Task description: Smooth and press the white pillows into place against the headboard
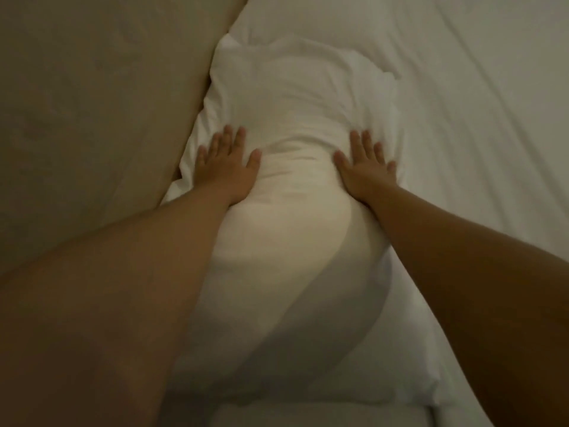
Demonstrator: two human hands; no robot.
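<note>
Left hand point(226, 166) and right hand point(365, 167) press flat — fingers spread wide — on the white pillow point(295, 118), which lies beside the beige headboard point(92, 103).

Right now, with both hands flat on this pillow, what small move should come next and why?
Probably slide both hands away from you along the pillow. The left hand and right hand press its middle, and creases bunch just beyond the fingertips, so the far half looks unsmoothed.
</note>
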